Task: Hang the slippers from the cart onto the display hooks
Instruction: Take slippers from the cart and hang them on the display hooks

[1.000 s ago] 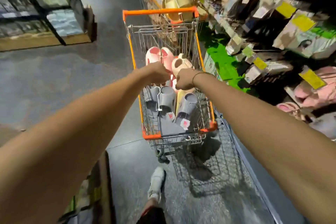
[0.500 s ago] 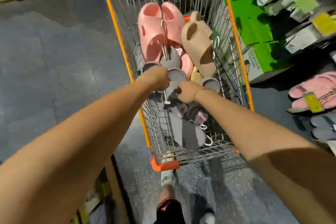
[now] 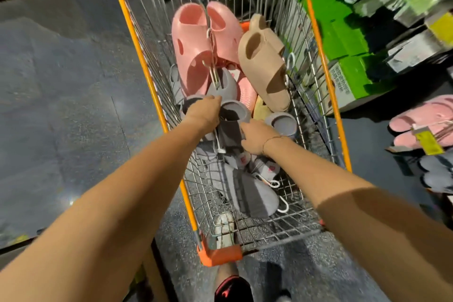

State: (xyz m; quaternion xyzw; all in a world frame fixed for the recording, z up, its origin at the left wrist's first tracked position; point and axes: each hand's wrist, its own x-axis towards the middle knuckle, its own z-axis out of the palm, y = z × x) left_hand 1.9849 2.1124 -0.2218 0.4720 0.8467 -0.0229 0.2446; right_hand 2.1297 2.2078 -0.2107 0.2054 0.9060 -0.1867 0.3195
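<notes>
A pair of grey moulded foam slippers is held from both sides inside the wire shopping cart with orange rails: the grip of the left hand is curled over the pair's left slipper, and the grip of the right hand is closed on the dark strap at its lower right. A thin bracelet is worn on the right wrist. More grey slippers with white plastic hooks are piled below the hands. Beyond them a pink pair of perforated slippers and a beige foam slipper are leant against the far pile. Pink slippers are seen on the display at the right.
</notes>
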